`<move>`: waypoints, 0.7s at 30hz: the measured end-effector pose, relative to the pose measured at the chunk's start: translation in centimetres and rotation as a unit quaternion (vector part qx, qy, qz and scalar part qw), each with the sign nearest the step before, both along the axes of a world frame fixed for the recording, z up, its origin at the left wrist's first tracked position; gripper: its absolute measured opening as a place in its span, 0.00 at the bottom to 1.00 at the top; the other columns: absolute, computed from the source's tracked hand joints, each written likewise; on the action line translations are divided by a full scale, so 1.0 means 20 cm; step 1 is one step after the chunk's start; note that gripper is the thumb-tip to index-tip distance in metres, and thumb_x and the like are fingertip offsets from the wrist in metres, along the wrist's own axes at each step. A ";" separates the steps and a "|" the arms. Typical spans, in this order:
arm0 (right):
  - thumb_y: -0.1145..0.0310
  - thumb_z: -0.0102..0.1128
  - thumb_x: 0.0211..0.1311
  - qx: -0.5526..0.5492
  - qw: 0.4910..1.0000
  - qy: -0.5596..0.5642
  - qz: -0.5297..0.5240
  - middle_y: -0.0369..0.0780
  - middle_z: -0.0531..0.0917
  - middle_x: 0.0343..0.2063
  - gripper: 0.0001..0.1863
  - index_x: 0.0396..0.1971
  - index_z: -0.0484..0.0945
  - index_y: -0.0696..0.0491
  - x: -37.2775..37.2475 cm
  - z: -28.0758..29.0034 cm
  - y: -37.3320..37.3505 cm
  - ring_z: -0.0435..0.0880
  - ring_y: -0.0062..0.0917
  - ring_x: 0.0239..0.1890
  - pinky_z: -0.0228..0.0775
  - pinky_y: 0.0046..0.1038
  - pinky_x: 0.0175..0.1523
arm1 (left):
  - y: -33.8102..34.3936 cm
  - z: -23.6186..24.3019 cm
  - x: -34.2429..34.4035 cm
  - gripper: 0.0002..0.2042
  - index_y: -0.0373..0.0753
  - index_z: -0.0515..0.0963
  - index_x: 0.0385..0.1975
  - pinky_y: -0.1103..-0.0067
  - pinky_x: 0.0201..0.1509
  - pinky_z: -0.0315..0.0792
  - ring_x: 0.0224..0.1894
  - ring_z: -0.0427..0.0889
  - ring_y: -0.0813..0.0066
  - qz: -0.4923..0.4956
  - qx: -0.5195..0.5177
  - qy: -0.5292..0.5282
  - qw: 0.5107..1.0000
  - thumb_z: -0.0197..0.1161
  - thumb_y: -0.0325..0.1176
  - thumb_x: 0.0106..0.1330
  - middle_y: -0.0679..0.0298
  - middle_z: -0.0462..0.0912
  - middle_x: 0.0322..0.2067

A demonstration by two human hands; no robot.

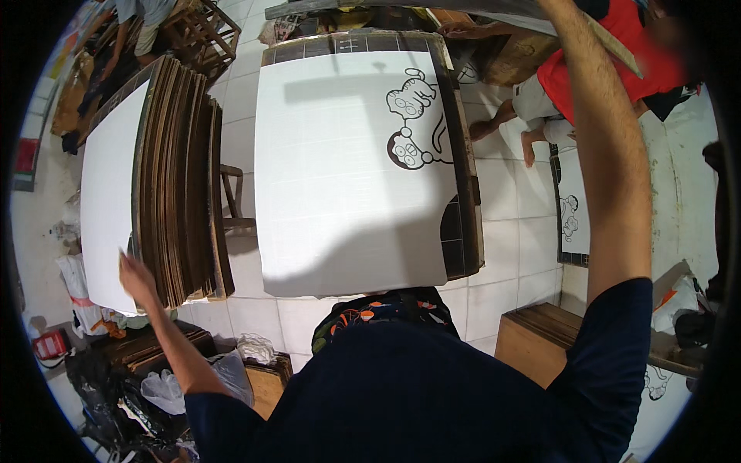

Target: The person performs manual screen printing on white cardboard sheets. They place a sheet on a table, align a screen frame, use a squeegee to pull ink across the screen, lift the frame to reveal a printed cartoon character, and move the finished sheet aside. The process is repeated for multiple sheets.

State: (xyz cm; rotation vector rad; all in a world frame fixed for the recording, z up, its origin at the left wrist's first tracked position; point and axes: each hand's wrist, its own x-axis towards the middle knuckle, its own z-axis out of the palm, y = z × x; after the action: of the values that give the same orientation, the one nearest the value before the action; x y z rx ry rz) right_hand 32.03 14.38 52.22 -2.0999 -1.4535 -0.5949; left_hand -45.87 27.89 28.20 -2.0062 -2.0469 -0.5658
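My left hand (137, 281) is at the near edge of a white cloth sheet (110, 189) lying on a tall stack of boards (174, 185). A finger is stretched out and nothing shows in the hand, though its edges are slightly smeared. My right arm reaches far forward, and only the wrist end of my right hand (554, 6) shows at the top edge, over a long grey bar (463, 11); its fingers are hidden. Before me, a white cloth (340, 170) covers a dark-edged board (463, 239). Black outlines of cartoon animals (409, 123) mark its right side.
Another person in a red top (567, 77) is at the far right, and one more (150, 19) is at the far left. A wooden stool (204, 38) stands behind the stack. Plastic bags (166, 390) lie lower left, and brown boards (536, 339) lie lower right.
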 end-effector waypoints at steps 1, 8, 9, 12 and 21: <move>0.23 0.68 0.52 -0.010 1.000 0.004 -0.008 0.50 0.91 0.36 0.42 0.38 0.91 0.54 0.01 0.03 0.01 0.91 0.44 0.42 0.79 0.41 0.49 | -0.07 -0.06 -0.24 0.21 0.33 0.80 0.65 0.58 0.63 0.78 0.62 0.82 0.41 0.060 -0.099 -0.019 0.993 0.55 0.41 0.82 0.39 0.80 0.63; 0.24 0.67 0.54 -0.022 0.999 0.029 0.020 0.49 0.91 0.36 0.42 0.39 0.92 0.55 0.06 0.14 0.09 0.91 0.40 0.42 0.78 0.39 0.51 | -0.35 -0.23 -0.72 0.19 0.45 0.84 0.65 0.58 0.72 0.71 0.72 0.74 0.48 -0.109 -0.073 -0.004 0.991 0.62 0.44 0.79 0.49 0.76 0.70; 0.25 0.68 0.55 -0.026 0.999 0.028 0.024 0.50 0.91 0.35 0.41 0.39 0.91 0.55 0.07 0.15 0.10 0.91 0.40 0.41 0.78 0.38 0.50 | -0.33 -0.17 -0.72 0.22 0.46 0.81 0.68 0.59 0.77 0.66 0.74 0.71 0.48 -0.098 -0.104 0.051 0.988 0.65 0.36 0.75 0.50 0.76 0.71; 0.26 0.69 0.55 -0.028 0.999 0.029 0.016 0.50 0.91 0.34 0.41 0.38 0.91 0.56 0.07 0.15 0.11 0.91 0.40 0.39 0.77 0.38 0.49 | -0.27 0.03 -0.70 0.32 0.46 0.77 0.72 0.59 0.75 0.70 0.74 0.70 0.45 -0.214 -0.096 0.081 0.969 0.66 0.21 0.65 0.48 0.75 0.71; 0.29 0.70 0.56 -0.021 0.998 0.059 0.020 0.51 0.91 0.35 0.40 0.40 0.90 0.58 0.03 0.14 0.18 0.90 0.41 0.39 0.77 0.38 0.49 | -0.46 0.43 0.23 0.28 0.42 0.84 0.60 0.61 0.62 0.82 0.57 0.86 0.46 -0.262 -0.187 0.118 0.939 0.59 0.17 0.57 0.45 0.87 0.53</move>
State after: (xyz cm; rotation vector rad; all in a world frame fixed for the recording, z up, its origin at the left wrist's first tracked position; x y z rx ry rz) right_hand 32.69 17.89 54.95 -2.0948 -1.4502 -0.4198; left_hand -41.35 18.70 36.88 -2.7123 -1.5580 0.0041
